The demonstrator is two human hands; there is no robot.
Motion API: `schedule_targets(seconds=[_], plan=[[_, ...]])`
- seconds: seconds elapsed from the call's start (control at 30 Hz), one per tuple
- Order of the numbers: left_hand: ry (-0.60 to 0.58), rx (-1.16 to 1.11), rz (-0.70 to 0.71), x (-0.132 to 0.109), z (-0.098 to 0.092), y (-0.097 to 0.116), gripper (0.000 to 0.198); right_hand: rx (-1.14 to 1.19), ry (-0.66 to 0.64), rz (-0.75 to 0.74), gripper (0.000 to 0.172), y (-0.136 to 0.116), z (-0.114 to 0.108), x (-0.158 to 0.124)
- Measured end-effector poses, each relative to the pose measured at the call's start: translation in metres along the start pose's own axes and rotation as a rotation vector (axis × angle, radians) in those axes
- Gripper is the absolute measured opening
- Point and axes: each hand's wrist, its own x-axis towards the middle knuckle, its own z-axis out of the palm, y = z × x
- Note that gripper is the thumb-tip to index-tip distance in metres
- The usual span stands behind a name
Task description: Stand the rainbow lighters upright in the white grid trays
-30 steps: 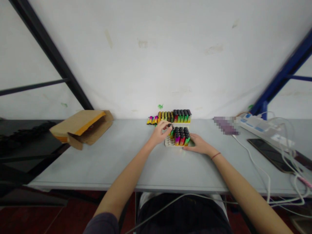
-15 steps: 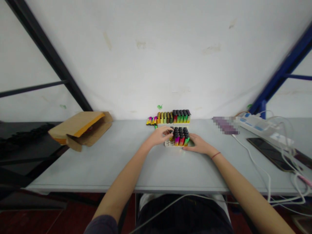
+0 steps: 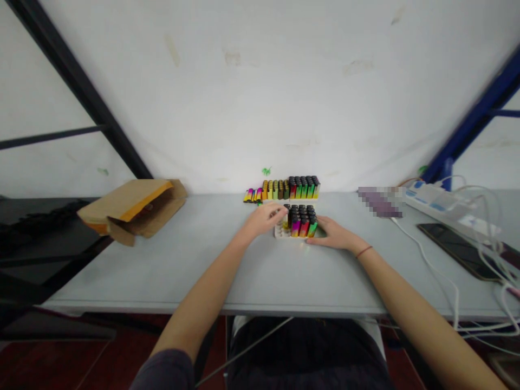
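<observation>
Nearest to us, both our forearms stretch out over the grey table [image 3: 260,271] toward its middle. Our right hand [image 3: 331,234] lies flat and relaxed on the tabletop, its fingers extended against the right side of a small white tray [image 3: 280,233], gripping nothing. Our left hand [image 3: 263,218] comes in from the other side, its fingertips at the left edge of the black-capped lighters [image 3: 301,221] standing upright in that tray; we cannot tell whether they pinch one or merely touch it. Off to the right lie a dark phone [image 3: 455,246] and a white power strip [image 3: 430,197] with trailing cables, and to the left an open cardboard box [image 3: 134,208]. Farther back, against the wall, stands a second row of lighters [image 3: 290,188].
</observation>
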Motion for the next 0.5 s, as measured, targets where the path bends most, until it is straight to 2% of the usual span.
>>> schedule_targets(seconds=[0.13,0.23,0.37,0.5], plan=[[0.192,-0.043,-0.183,0.004,-0.006,-0.016,0.027,-0.003,0.008,0.005,0.067,-0.001,0.0,0.0],[0.247,0.161,-0.267,0.003,-0.01,-0.034,0.027,-0.013,0.01,0.005,0.065,0.0,0.001,0.0],[0.119,0.563,-0.38,-0.001,-0.013,-0.053,0.029,-0.019,0.026,0.003,0.065,0.0,0.001,-0.001],[-0.013,0.658,-0.41,-0.002,-0.016,-0.061,0.028,-0.029,0.019,0.013,0.065,-0.001,0.0,-0.001]])
